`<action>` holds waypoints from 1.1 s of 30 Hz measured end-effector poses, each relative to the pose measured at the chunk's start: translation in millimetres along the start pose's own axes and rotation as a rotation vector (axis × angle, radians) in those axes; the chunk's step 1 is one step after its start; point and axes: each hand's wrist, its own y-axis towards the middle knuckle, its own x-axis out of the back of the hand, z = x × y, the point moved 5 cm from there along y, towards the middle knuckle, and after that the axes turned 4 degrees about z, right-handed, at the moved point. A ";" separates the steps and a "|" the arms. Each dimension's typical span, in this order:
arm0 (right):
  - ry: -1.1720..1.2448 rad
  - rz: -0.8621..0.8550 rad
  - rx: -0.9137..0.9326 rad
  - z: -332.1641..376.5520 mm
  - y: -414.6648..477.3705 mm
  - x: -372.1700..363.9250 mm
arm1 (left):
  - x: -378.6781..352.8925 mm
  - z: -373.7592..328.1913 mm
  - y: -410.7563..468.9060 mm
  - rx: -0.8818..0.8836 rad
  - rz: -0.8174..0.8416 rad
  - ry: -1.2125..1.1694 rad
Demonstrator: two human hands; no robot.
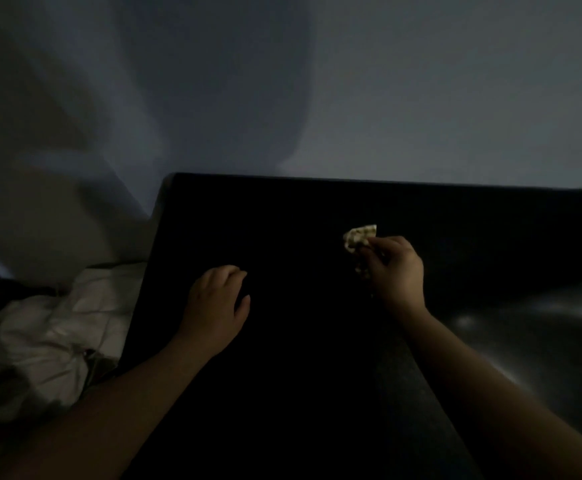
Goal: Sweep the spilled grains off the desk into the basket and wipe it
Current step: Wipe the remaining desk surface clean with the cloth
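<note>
We find the right hand (395,270) pinching a patterned cloth (359,237) over the dark desk (282,220), its free end pointing away from us. Left hand (218,303) rests open, nearer us. Grains and basket not discernible.

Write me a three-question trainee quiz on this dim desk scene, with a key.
1. True or false: the right hand grips a patterned cloth.
2. The left hand: A) lifts a basket; B) holds nothing, over the desk; C) holds a brush.
3. What pale, crumpled thing lies beside the desk's left edge?
Key: 1 true; 2 B; 3 bedding.
</note>
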 end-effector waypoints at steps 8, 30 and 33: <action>-0.201 -0.242 -0.004 -7.2 122.6 -23.1 | -5.5 11.4 74.2 -0.060 -0.108 0.117; -0.190 -0.169 0.123 0.6 107.0 -44.3 | -3.2 3.6 76.0 -0.073 -0.140 0.088; -0.305 -0.288 -0.022 -20.4 145.4 -24.8 | -3.8 4.6 75.0 -0.078 -0.134 0.098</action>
